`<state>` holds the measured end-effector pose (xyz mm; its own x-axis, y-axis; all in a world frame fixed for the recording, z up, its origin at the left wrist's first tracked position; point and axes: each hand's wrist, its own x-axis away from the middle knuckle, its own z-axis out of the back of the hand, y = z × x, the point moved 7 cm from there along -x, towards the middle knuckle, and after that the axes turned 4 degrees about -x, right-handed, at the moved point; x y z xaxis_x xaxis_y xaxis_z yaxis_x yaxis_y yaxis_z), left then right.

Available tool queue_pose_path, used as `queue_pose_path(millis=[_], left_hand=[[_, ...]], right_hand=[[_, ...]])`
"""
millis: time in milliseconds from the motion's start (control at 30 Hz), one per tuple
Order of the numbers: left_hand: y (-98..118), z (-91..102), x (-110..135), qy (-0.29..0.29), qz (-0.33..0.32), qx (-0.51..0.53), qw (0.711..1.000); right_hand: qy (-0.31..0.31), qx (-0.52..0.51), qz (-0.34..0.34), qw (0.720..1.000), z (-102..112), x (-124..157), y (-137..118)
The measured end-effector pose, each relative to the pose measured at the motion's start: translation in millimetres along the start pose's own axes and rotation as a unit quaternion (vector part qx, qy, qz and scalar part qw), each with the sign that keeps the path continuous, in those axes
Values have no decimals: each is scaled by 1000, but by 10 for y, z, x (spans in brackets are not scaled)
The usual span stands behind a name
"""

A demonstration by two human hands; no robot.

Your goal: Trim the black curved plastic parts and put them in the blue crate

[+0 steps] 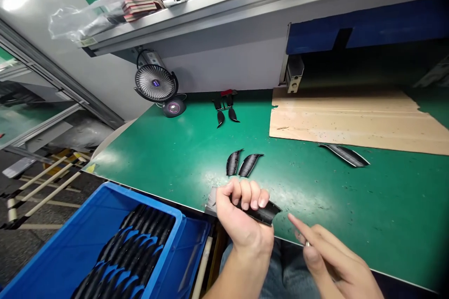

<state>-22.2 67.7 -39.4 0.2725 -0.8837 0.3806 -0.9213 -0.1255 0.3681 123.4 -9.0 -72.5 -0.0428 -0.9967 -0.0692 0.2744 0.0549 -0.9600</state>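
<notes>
My left hand point(242, 217) is closed around a black curved plastic part point(264, 212), whose free end sticks out to the right past my fingers. To the right of it, my right hand point(336, 261) is closed with the index finger stretched forward. A small shiny metal piece shows between its thumb and fingers, mostly hidden. Just beyond my left hand lie two black curved parts point(249, 165) side by side. A grey piece point(211, 202) is at the table edge left of my left hand, partly covered.
A blue bin point(105, 191) at lower left holds rows of black curved parts. On the green table point(175, 149) are a small fan point(156, 83), more black pieces point(225, 110), a cardboard sheet point(336, 117) and another curved part point(345, 155). A shelf point(210, 14) runs overhead.
</notes>
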Motion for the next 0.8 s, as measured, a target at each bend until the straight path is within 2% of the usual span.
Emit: queue_pose_path(millis=[167, 300, 433, 533, 667, 800], left_hand=[[9, -24, 40, -18, -17, -19, 1000], [-6, -54, 75, -47, -24, -27, 998], [-13, -88, 108, -77, -29, -31, 996], [5, -94, 126, -89, -38, -36, 995], [40, -87, 151, -103, -57, -45, 992], [50, -81, 172, -121, -73, -55, 988]], right_hand=[[-98, -90, -42, 990, -105, -121, 20], [-146, -198, -112, 963, -209, -147, 88], [-172, -247, -134, 944, -269, -149, 63], [-192, -217, -126, 949, -282, -154, 24], [-195, -115, -112, 968, -270, -165, 3], [-170, -43, -48, 983, -243, -171, -74]])
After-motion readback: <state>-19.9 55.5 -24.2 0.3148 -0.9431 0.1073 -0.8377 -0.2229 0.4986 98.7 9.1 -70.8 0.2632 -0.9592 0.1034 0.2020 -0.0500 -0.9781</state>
